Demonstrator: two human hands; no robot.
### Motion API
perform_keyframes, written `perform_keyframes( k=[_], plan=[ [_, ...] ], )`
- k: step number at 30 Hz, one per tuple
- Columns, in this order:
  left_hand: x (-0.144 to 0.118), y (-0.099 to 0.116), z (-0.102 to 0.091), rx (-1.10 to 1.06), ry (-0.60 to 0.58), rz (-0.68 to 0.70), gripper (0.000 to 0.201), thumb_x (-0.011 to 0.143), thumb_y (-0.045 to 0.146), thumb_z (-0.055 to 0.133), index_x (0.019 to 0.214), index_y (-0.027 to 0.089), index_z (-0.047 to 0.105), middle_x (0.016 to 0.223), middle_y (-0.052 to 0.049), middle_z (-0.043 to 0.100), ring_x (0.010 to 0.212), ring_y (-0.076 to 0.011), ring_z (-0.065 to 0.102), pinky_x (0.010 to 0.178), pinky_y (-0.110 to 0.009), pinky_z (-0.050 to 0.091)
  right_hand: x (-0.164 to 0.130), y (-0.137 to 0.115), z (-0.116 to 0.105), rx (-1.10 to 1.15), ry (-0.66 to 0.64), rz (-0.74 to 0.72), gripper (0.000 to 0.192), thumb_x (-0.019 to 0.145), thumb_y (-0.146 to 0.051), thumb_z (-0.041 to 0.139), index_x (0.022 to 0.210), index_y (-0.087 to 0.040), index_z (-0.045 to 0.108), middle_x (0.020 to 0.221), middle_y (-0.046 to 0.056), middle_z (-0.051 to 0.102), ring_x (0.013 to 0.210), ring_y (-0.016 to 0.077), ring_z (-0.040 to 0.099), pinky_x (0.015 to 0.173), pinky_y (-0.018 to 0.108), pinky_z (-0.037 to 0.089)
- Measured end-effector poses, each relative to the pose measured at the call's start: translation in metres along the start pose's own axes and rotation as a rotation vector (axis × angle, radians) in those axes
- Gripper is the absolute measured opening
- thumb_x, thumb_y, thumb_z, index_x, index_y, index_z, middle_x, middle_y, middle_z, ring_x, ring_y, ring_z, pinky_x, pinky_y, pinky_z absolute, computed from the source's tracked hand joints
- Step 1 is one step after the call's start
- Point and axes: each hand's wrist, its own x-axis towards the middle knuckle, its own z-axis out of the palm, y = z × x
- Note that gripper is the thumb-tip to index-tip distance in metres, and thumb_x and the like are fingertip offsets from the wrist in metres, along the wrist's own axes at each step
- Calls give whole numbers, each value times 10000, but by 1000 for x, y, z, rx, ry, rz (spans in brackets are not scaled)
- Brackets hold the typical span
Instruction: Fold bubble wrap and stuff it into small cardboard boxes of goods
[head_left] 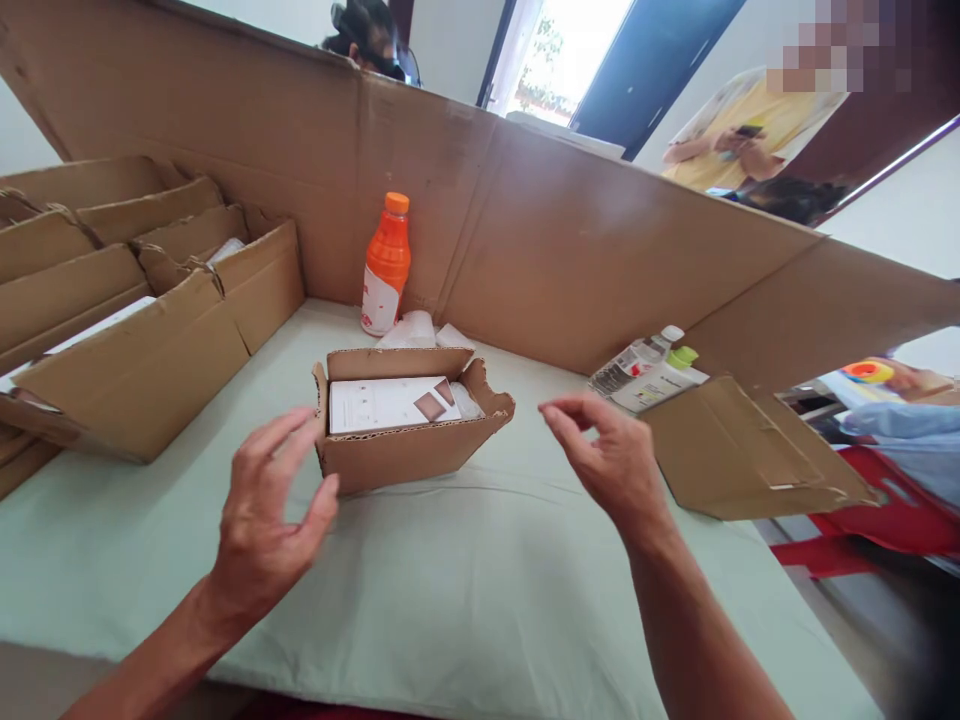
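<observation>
Nearest us, our left hand (266,510) hovers with an empty, spread grip, thumb just beside the small open carton (409,415). Our right hand (607,455), fingers loosely curled and empty, sits farther off. The carton's long axis runs left to right on the tabletop (480,580).

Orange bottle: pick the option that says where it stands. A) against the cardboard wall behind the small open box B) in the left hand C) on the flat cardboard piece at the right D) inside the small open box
A: the orange bottle stands upright on the table by the cardboard wall, behind the small open box; both hands are empty.
</observation>
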Motion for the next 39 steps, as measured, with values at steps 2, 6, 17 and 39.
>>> perform_keyframes(
  k=[2, 6, 17, 39],
  plan=[
    [-25, -13, 1, -70, -52, -265, 679, 893, 241, 658, 1524, 284, 410, 1453, -133, 535, 1301, -314, 574, 1123, -560, 464, -23, 24, 22, 135, -106, 93, 246, 875, -389, 598, 1021, -212, 687, 967, 68, 755, 801, 194, 689, 676, 305, 516],
    [-49, -27, 20, -323, -211, -646, 676, 894, 353, 631, 1522, 265, 399, 1473, -144, 520, 1212, -290, 640, 1025, -510, 561, -39, 38, 87, 323, -350, 190, 510, 812, -409, 646, 1273, -205, 574, 1275, 128, 685, 1027, 245, 685, 754, 348, 555],
    [-52, 22, 62, -567, -348, -588, 693, 836, 234, 617, 1496, 224, 405, 1453, -161, 554, 1223, -267, 637, 1033, -471, 548, -61, 69, 68, 297, -214, 332, 363, 796, -512, 632, 981, -202, 595, 965, 110, 744, 793, 270, 706, 672, 393, 563],
    [-59, -56, 6, -737, -68, -1070, 580, 875, 576, 635, 1294, 174, 640, 1282, -117, 682, 1191, -294, 638, 1038, -443, 516, -73, -13, 176, 336, -533, -193, 541, 851, -378, 707, 1360, -245, 580, 1249, 124, 684, 1048, 288, 692, 821, 415, 604]
  ],
)
